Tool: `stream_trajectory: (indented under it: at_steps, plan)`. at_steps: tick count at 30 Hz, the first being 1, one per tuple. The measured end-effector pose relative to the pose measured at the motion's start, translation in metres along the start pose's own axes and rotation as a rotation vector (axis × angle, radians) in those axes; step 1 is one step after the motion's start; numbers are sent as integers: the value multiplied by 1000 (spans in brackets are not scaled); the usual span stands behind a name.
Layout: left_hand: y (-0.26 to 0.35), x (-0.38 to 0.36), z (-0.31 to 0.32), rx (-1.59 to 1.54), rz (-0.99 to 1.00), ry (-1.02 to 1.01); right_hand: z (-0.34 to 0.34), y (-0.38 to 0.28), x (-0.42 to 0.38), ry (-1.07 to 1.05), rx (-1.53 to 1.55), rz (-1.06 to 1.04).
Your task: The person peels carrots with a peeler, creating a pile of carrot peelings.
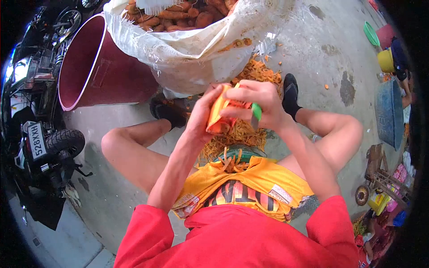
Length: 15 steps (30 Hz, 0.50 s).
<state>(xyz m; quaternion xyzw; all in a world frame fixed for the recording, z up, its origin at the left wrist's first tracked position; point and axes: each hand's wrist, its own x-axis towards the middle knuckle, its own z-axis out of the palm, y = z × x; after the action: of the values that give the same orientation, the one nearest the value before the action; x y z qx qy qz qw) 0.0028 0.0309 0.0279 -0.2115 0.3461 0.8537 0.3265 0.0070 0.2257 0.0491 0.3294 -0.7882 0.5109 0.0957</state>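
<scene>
In the middle of the view, my left hand [201, 109] is wrapped round a bright orange carrot [216, 111]. My right hand [263, 96] is closed on a peeler [256, 111] with a green end, pressed close to the carrot. Fingers and motion blur hide most of the tool. Beneath both hands, a heap of carrot peelings [243, 136] covers the floor between my feet. More strips of peel [232, 164] lie on the yellow shorts at my lap.
Ahead stands a white woven sack [192, 62] full of carrots [178, 18]. A maroon tub [114, 73] leans left of it, near a parked motorcycle [58, 143]. At right are a blue tub [388, 114], another person's arm [405, 94] and a small wheeled cart [380, 178].
</scene>
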Motion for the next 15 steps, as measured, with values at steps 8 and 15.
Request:
stream_trajectory:
  at_steps: [8, 15]
  plan:
    - [2, -8, -13, 119, -15, -165, -7, 23, 5, 338, 188, 288]
    - [0, -12, -9, 195, 5, -81, -21, 62, 2, 352, 115, 331]
